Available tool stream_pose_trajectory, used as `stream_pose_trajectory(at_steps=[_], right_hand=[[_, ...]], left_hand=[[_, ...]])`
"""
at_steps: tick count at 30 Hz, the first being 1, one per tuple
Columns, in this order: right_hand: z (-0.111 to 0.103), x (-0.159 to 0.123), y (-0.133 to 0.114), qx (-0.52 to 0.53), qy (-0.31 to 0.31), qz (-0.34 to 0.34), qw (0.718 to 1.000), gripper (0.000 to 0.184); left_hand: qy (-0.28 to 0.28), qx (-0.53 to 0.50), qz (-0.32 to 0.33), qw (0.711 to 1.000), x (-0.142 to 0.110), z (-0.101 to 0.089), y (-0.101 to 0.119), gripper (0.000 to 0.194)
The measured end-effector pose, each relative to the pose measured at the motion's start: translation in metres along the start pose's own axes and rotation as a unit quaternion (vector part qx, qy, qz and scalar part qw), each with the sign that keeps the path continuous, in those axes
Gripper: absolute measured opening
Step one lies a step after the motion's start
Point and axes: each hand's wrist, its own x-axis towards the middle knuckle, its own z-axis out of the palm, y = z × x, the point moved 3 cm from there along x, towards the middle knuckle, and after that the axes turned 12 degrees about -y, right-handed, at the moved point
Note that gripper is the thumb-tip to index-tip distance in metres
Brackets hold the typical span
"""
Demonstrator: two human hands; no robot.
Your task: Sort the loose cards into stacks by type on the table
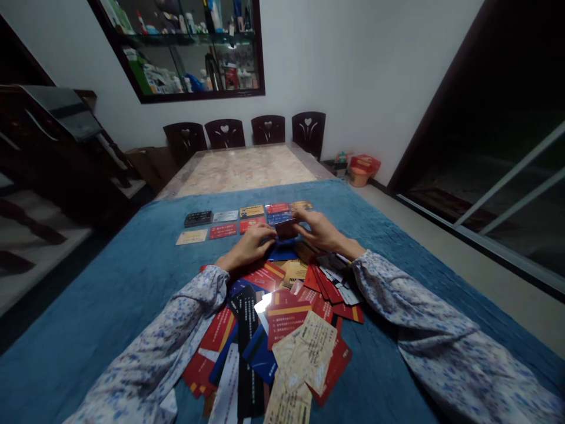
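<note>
Card rows: on the blue cloth [110,265], black cards [198,219] sit behind a cream card [191,237], with more cards to their right.
Left hand: your left hand [253,242] pinches the near-left edge of the dark card [286,228].
Loose pile: mixed cards [289,323] overlap between your forearms, nearer you than the rows.
Dark card: raised between both your hands, tilted.
Right hand: your right hand [320,228] grips its right side.
</note>
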Motion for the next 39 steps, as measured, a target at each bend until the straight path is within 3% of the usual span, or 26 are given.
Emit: stream_pose_trajectory(at_steps=[7,13,23,31,39], right_hand=[[-0.005,-0.001,-0.008,-0.122,0.014,0.003,0.992,0.024],[-0.002,-0.002,-0.011,-0.168,0.004,-0.009,0.986,0.030],[0.007,-0.003,-0.015,-0.185,-0.003,-0.040,0.982,0.030],[0.019,-0.003,-0.011,-0.205,0.053,-0.105,0.972,0.025],[0.018,-0.005,-0.010,-0.201,0.051,-0.067,0.976,0.019]], left_hand=[[0.065,-0.004,0.009,0.998,0.000,-0.005,0.001,0.023],[0.096,0.002,0.027,0.995,-0.001,-0.008,0.009,0.021],[0.094,0.009,0.044,0.995,0.002,-0.003,0.016,0.017],[0.070,0.001,0.041,0.997,0.002,0.003,0.021,0.009],[0.075,-0.001,0.018,0.997,0.000,0.004,0.010,0.020]])
